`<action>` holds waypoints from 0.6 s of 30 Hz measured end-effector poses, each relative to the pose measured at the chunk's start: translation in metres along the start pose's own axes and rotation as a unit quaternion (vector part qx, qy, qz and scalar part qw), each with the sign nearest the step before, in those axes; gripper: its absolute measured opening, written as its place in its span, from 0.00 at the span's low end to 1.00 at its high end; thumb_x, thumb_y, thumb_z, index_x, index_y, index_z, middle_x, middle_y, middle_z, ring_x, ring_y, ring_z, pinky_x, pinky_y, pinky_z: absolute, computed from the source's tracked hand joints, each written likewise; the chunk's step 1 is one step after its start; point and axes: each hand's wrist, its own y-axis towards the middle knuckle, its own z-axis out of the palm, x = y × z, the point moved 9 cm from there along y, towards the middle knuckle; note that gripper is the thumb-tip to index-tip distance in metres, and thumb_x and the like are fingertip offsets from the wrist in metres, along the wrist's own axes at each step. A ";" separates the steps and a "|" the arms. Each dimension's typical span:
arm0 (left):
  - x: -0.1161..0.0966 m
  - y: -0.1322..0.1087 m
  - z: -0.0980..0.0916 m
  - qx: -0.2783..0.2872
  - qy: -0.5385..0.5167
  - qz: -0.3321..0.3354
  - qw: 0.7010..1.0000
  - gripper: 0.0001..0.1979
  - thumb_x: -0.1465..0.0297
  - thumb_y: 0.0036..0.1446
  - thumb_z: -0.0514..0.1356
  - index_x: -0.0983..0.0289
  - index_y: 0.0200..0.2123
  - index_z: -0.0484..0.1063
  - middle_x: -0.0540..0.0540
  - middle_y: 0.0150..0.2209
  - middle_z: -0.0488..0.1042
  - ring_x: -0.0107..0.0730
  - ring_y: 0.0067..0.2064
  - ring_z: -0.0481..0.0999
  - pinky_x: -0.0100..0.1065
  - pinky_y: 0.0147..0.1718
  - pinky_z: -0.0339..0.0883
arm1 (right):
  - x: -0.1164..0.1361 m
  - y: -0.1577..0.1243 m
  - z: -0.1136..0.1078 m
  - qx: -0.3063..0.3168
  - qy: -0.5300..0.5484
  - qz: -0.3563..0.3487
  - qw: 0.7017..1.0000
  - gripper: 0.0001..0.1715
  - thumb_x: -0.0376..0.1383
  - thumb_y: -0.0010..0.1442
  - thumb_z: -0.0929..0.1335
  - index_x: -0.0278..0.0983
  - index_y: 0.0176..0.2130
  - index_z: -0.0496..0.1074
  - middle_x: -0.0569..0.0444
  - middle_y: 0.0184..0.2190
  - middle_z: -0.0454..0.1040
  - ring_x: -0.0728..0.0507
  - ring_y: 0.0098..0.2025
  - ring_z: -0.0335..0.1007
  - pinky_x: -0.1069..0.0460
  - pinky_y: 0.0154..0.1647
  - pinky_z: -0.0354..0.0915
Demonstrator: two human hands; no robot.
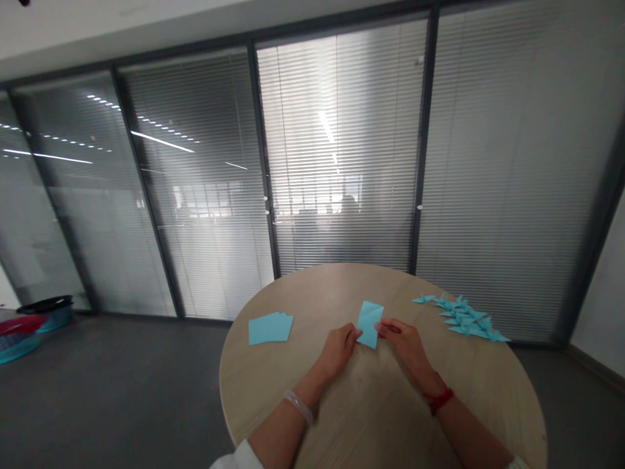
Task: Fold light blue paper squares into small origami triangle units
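A blue sheet of origami paper (370, 320), creased and folded to a narrow rectangle, is held upright-ish over the middle of the table. My left hand (340, 348) pinches its lower left edge between thumb and fingers. On the opposite edge, my right hand (403, 340) grips the paper in a similar pinch. Off to the left lies a small stack of flat blue paper sheets (270, 328), slightly fanned. Several folded blue paper cranes (466, 317) sit in a cluster near the table's right edge, apart from my right hand.
The round wooden table (322, 286) stands before a glass partition with blinds (342, 143). On the floor at far left are baskets, one with a red rim (22, 326) and one with a black rim (46, 304).
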 end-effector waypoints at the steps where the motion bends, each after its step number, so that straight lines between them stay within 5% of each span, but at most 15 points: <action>1: 0.000 0.000 -0.001 -0.007 0.011 0.001 1.000 0.19 0.60 0.59 0.47 0.63 0.22 0.65 0.50 0.21 0.68 0.28 0.25 0.65 0.28 0.27 0.55 | -0.001 0.000 0.000 -0.001 -0.002 -0.002 1.000 0.24 0.50 0.43 0.72 0.33 0.31 0.76 0.49 0.28 0.78 0.39 0.32 0.74 0.49 0.35 0.68; 13: 0.018 0.000 -0.006 -0.041 -0.034 -0.044 0.998 0.22 0.55 0.59 0.45 0.63 0.21 0.63 0.47 0.15 0.61 0.27 0.20 0.62 0.29 0.25 0.56 | 0.003 -0.001 -0.019 -0.064 0.058 0.014 0.996 0.24 0.50 0.40 0.73 0.33 0.29 0.75 0.48 0.28 0.77 0.39 0.32 0.74 0.50 0.31 0.68; 18: 0.027 0.002 -0.003 -0.048 -0.186 -0.062 0.979 0.24 0.51 0.58 0.44 0.65 0.35 0.68 0.50 0.22 0.68 0.27 0.24 0.68 0.29 0.26 0.62 | 0.004 -0.004 -0.004 -0.006 0.064 0.029 0.997 0.21 0.49 0.40 0.74 0.34 0.27 0.75 0.50 0.27 0.77 0.40 0.30 0.73 0.50 0.33 0.69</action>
